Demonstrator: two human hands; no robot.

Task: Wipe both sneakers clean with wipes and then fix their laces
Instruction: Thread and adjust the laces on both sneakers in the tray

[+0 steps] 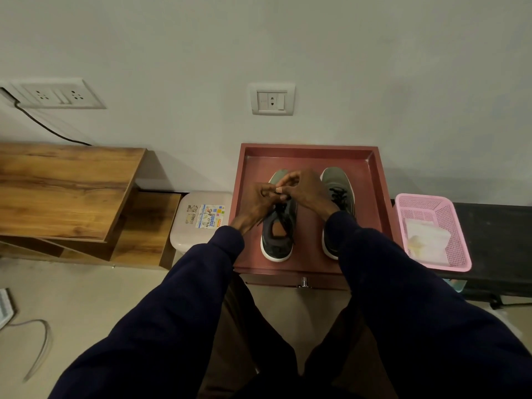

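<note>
Two grey-and-black sneakers stand side by side, toes toward the wall, on a reddish tray-topped table (250,168). Over the left sneaker (277,237), my left hand (260,204) and my right hand (303,191) meet above its tongue. Both hands pinch its black lace (277,210) between curled fingers. The right sneaker (338,187) has its black laces lying loosely across the top; my right forearm covers its heel part.
A pink mesh basket (449,223) holding white used wipes (426,240) sits on a black bench to the right. A white lidded bin (198,220) stands left of the table, beside a wooden shelf unit (66,191). Wall sockets are mounted above.
</note>
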